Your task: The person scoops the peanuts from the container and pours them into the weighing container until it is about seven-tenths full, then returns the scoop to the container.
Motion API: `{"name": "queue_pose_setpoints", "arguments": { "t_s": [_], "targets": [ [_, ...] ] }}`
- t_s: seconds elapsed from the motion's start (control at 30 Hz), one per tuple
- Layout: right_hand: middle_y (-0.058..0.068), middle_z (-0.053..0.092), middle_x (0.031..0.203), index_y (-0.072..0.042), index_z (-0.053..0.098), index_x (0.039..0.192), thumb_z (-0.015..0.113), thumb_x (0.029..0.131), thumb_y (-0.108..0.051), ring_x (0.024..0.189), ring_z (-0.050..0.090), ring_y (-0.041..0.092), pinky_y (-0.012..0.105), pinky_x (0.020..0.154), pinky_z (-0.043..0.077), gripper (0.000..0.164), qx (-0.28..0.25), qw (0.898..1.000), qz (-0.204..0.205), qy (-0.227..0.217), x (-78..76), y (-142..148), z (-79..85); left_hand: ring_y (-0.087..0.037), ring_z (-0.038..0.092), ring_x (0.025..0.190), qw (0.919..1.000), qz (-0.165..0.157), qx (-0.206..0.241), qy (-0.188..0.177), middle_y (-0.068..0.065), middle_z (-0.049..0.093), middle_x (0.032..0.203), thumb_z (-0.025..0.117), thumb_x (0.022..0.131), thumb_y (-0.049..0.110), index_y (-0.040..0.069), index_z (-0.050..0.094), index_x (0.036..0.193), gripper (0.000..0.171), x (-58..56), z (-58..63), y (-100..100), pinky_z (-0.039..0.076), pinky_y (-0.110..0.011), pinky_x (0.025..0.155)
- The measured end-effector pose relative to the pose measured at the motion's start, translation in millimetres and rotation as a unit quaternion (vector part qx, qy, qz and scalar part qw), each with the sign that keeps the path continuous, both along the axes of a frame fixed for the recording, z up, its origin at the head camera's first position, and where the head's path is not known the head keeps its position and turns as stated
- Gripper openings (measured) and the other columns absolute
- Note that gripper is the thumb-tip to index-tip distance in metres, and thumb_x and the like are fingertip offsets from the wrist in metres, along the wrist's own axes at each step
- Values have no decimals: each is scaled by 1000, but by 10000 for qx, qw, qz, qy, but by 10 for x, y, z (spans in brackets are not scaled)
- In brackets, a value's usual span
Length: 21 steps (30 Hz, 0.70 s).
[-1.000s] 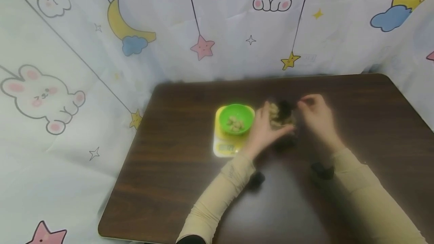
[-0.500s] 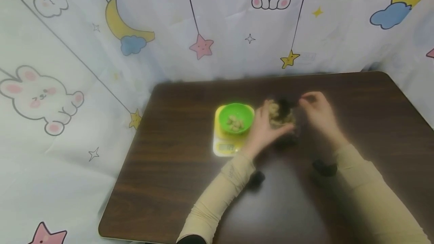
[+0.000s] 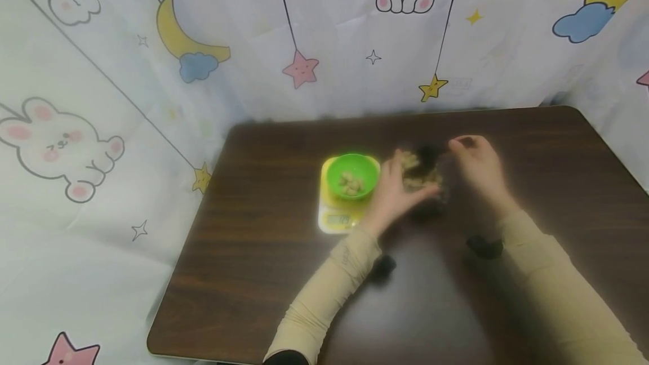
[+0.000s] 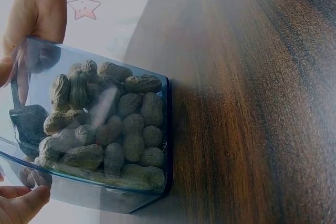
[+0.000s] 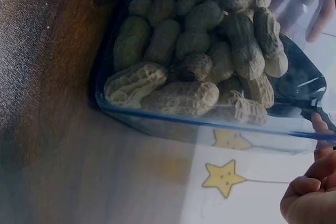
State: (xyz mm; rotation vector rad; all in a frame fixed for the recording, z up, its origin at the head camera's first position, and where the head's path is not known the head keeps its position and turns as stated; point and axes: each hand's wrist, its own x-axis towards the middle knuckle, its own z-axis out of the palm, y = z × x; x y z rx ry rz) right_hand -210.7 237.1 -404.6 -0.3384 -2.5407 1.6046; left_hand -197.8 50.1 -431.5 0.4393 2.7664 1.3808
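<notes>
In the head view my left hand (image 3: pixel 392 193) grips a clear plastic box (image 4: pixel 79 198), its thumb on the near side and fingers on the far side. Unshelled peanuts (image 5: pixel 191 40) fill the lower part of the box. A black scoop (image 5: pixel 296 77) leans inside, over the peanuts. The thumb and fingers of my right hand (image 3: pixel 479 170) pinch the scoop's handle at the box's right side. In the right wrist view the curled fingers of that hand show close by the box wall.
Left of the box stands a yellow and white kitchen scale (image 3: pixel 329 207) with a lit display. On it sits a green bowl (image 3: pixel 372 176) with several peanuts inside. The brown table (image 3: pixel 243 241) ends at a white curtain (image 3: pixel 345 27) printed with stars and rabbits.
My right hand and the scoop have shifted very slightly away from me. My left hand keeps its grip on the box, and the scale and bowl stay put.
</notes>
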Motion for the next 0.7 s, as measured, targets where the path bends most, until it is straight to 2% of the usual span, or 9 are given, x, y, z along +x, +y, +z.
{"name": "queue_pose_setpoints", "arguments": {
  "t_s": [0.1,0.23,0.33,0.47,0.6,0.7],
  "targets": [
    [-6,63,91,-18,47,119,49,91,-52,71,61,2,26,63,55,45,280,9994,94,164,1,1,-18,-24,42,131,10000,12,-77,62,-14,34,146,72,66,62,22,7,151,113,-8,-4,5,39,-34,110],
    [-10,59,81,-19,47,114,51,94,-41,63,56,2,26,53,51,29,478,9969,389,486,-2,5,-59,-24,42,131,9998,38,-200,82,-15,34,146,71,66,63,21,10,151,112,-15,-1,8,39,-34,110],
    [-16,56,78,-21,46,111,51,95,-35,61,54,0,26,52,51,23,431,9957,541,615,-4,20,-86,-25,41,131,9997,24,-233,43,-15,34,146,71,67,63,20,9,151,113,-15,2,9,39,-34,110],
    [-18,57,79,-17,47,113,51,94,-35,63,56,-2,26,55,53,27,498,9953,552,625,-7,46,-82,-25,40,133,9997,6,-241,-4,-16,32,148,71,67,63,20,6,151,114,-9,6,6,38,-35,110],
    [-12,59,80,-13,48,116,51,93,-41,64,56,0,25,55,51,36,647,9959,439,457,-13,55,-42,-25,40,133,9999,8,-168,-4,-16,32,148,71,67,62,20,6,151,114,0,11,-2,38,-36,111],
    [-5,60,83,-13,49,117,50,92,-46,65,58,7,27,55,52,42,653,9968,347,312,-18,70,-30,-25,40,133,10000,-2,-85,38,-15,33,147,72,67,61,21,7,151,114,0,4,-6,38,-35,111]
  ]
}}
